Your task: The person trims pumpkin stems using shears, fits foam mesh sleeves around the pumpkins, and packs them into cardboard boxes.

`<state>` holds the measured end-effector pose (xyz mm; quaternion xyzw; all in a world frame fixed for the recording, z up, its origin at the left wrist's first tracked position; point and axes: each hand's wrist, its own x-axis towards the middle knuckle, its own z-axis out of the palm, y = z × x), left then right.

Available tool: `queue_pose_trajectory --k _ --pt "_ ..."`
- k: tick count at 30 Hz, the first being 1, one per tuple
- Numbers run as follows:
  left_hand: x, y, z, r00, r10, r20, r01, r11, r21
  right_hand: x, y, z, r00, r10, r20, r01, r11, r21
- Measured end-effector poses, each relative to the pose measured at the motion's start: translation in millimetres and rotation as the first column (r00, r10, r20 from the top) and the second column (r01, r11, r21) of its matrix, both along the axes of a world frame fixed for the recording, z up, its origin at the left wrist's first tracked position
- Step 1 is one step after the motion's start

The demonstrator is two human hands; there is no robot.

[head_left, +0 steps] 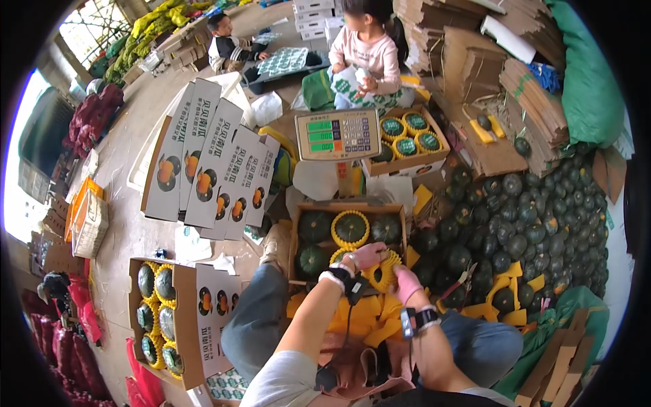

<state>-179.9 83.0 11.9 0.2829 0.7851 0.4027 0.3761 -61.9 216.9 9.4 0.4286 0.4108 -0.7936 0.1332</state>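
Note:
In front of me an open cardboard box (293, 237) holds several dark green pumpkins (316, 226). One pumpkin (351, 229) at the back middle has a yellow foam net around it. My left hand (368, 256), in a pink glove, is closed on a yellow foam net (381, 273) over the box's near right corner. My right hand (407, 283), also gloved in pink, grips the same net from the right. Whether a pumpkin is inside that net is hidden. Loose yellow foam nets (380, 319) lie in my lap.
A scale (338, 134) with a lit display stands behind the box. Another box (401, 165) of netted pumpkins is beyond it; one more (191, 325) sits left. Printed cartons (210, 163) lean at left. A pumpkin heap (522, 217) spreads right. Two people (366, 57) (227, 47) sit farther back.

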Motion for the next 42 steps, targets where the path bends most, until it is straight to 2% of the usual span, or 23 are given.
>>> queue_pose_trajectory --k 2,3,5,8,10,12,14,15,16,19,22,24,27,30,36,37,41,42 --pt "3 -8 8 0.997 0.034 -0.068 -0.023 0.987 0.159 6 -9 39 0.996 0.092 -0.01 -0.088 0.977 0.194" --pt "5 -13 20 0.996 0.053 -0.078 -0.036 0.978 0.204 9 -10 53 0.988 0.129 -0.084 -0.11 0.973 0.204" --pt "20 -30 39 0.977 0.205 -0.057 -0.185 0.952 0.243 14 -15 75 0.961 0.224 -0.161 -0.161 0.929 0.333" --pt "38 -58 55 0.912 0.384 -0.143 -0.331 0.897 0.293 8 -26 55 0.89 0.431 -0.152 -0.297 0.798 0.525" --pt "46 -78 54 0.862 0.443 -0.247 -0.376 0.885 0.274 2 -40 30 0.821 0.504 -0.268 -0.22 0.712 0.666" --pt "47 -93 24 0.873 0.448 -0.195 -0.401 0.885 0.237 -5 -46 6 0.717 0.639 -0.279 -0.178 0.555 0.813" --pt "48 -103 5 0.87 0.46 -0.174 -0.41 0.874 0.262 -9 -43 1 0.693 0.644 -0.324 -0.049 0.49 0.87" --pt "51 -99 5 0.844 0.491 -0.217 -0.416 0.854 0.312 -13 -43 -1 0.684 0.663 -0.305 -0.013 0.429 0.903" --pt "52 -96 5 0.824 0.513 -0.24 -0.4 0.828 0.393 -17 -41 -2 0.684 0.669 -0.291 -0.044 0.436 0.899" --pt "50 -93 -2 0.819 0.564 -0.106 -0.462 0.757 0.461 -20 -42 7 0.719 0.617 -0.318 -0.074 0.524 0.848" --pt "52 -94 -8 0.814 0.58 -0.027 -0.501 0.725 0.472 -22 -42 -2 0.67 0.641 -0.374 0.013 0.493 0.87" --pt "53 -94 -10 0.808 0.588 0.007 -0.513 0.699 0.498 -22 -41 -3 0.665 0.648 -0.371 0.006 0.492 0.871" --pt "53 -95 -12 0.808 0.586 -0.058 -0.484 0.717 0.501 -22 -38 -8 0.658 0.651 -0.377 -0.008 0.507 0.862" --pt "56 -93 -12 0.801 0.596 0.049 -0.53 0.67 0.519 -22 -38 -10 0.649 0.652 -0.393 -0.024 0.534 0.845" --pt "56 -97 -17 0.809 0.568 0.148 -0.563 0.678 0.472 -18 -38 -12 0.675 0.63 -0.383 -0.042 0.552 0.833" --pt "54 -99 -20 0.825 0.557 0.09 -0.533 0.715 0.452 -19 -38 -12 0.673 0.627 -0.392 -0.038 0.559 0.828" --pt "55 -97 -14 0.811 0.557 0.177 -0.569 0.682 0.46 -20 -38 -8 0.666 0.619 -0.415 -0.039 0.585 0.81" --pt "54 -97 -17 0.816 0.557 0.155 -0.559 0.689 0.462 -20 -37 -7 0.663 0.622 -0.417 -0.045 0.589 0.807"
